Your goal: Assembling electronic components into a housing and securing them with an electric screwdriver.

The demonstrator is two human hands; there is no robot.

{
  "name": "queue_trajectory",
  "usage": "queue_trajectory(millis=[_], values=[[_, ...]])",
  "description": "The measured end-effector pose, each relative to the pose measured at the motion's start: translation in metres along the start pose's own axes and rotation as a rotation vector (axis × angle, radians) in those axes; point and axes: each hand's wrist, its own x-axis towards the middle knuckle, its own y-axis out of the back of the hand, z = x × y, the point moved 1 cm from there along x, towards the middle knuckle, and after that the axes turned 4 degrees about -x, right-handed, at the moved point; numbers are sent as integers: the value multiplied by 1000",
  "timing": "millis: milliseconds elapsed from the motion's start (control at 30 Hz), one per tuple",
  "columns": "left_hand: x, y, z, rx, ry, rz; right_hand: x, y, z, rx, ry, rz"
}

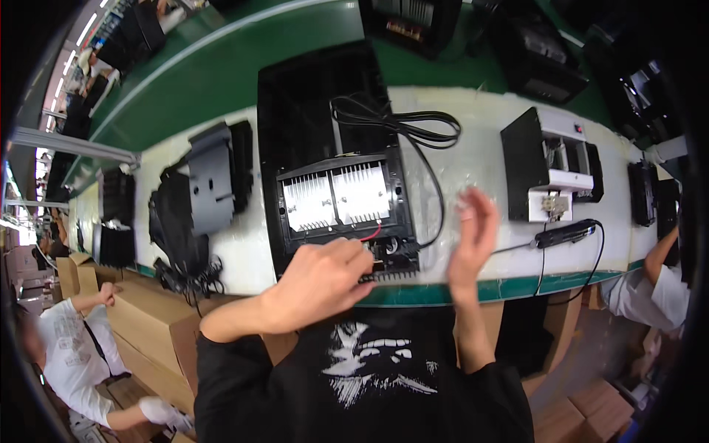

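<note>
A large black housing (pixel 299 103) lies on the white-covered bench in front of me, with two silver finned heat sinks (pixel 362 196) in its open near part. My left hand (pixel 321 280) is closed at the housing's near edge, beside a red wire (pixel 374 232). Its fingertips are partly hidden, so what they pinch cannot be made out. A looped black cable (pixel 436 127) rests over the housing and runs down its right side. To the right of the housing, my right hand (pixel 473 236) is raised with nothing in it, its fingers loosely extended and thumb apart.
On the right lie a black electric screwdriver (pixel 565 233) with a cord and a black-and-white metal box (pixel 526 166). Grey-black panels (pixel 210 181) and bundled cables stand left. A green conveyor (pixel 199 66) runs behind. Cardboard boxes (pixel 151 317) and a co-worker (pixel 74 347) are at lower left.
</note>
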Motion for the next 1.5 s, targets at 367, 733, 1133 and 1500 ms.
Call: queue_trajectory(millis=[367, 733, 1133, 1500], values=[[-37, -47, 14, -276, 15, 453, 91, -30, -80, -257, 386, -331], [-10, -55, 18, -244, 22, 570, 87, -67, -89, -941, 379, -786], [1, -67, 17, -381, 114, 421, 29, 58, -73, -52, 401, 227], [3, -62, 14, -449, 102, 386, -155, 126, -44, -87, -883, -195]])
